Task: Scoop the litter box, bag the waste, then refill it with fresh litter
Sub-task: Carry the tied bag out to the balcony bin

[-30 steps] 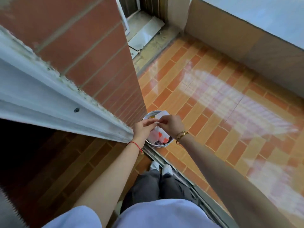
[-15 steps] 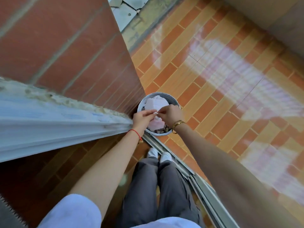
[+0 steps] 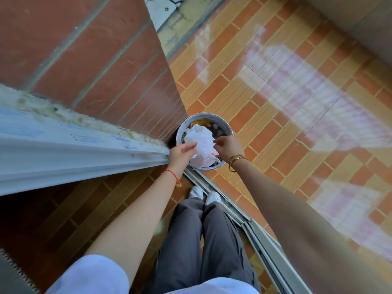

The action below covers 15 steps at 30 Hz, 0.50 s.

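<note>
A white plastic waste bag (image 3: pixel 201 143) lies in a round grey bin (image 3: pixel 224 124) on the orange tiled floor, beside the brick wall. My left hand (image 3: pixel 181 152) hovers over the bin's left edge with fingers spread, touching or just off the bag. Over the bin's right side, my right hand (image 3: pixel 228 147), with gold bracelets at the wrist, has its fingers loosely apart and holds nothing. The bag sits crumpled on other rubbish in the bin.
A red brick wall (image 3: pixel 101 60) rises on the left with a pale metal door frame (image 3: pixel 63 151) along it. A sliding door track (image 3: pixel 244 217) runs across the floor under my white shoes (image 3: pixel 203 194). Orange tiled floor (image 3: pixel 297 102) spreads to the right.
Both hands were pinched together on the bag above the bin. They have since parted and let go, and the bag now rests in the bin. The camera has tilted further down.
</note>
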Each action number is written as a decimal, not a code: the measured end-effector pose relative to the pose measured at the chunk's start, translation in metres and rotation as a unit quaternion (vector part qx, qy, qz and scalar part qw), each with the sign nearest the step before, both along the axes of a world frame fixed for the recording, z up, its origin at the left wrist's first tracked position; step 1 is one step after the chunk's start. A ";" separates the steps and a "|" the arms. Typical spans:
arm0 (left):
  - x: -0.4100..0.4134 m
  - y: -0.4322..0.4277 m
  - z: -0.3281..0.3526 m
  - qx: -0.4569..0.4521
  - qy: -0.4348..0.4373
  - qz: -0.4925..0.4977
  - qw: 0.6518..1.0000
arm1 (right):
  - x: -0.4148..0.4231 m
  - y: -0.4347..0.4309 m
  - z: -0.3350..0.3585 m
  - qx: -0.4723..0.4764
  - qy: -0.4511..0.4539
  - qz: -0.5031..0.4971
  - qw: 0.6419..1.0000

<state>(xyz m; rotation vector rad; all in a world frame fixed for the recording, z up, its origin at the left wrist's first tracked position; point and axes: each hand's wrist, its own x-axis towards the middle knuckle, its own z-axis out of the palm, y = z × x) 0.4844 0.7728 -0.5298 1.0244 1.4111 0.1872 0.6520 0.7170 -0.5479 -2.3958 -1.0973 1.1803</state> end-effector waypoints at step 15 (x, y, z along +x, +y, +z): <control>-0.015 -0.011 0.167 0.246 0.077 -0.274 0.927 | 0.001 -0.048 0.168 0.064 -0.011 -0.044 0.997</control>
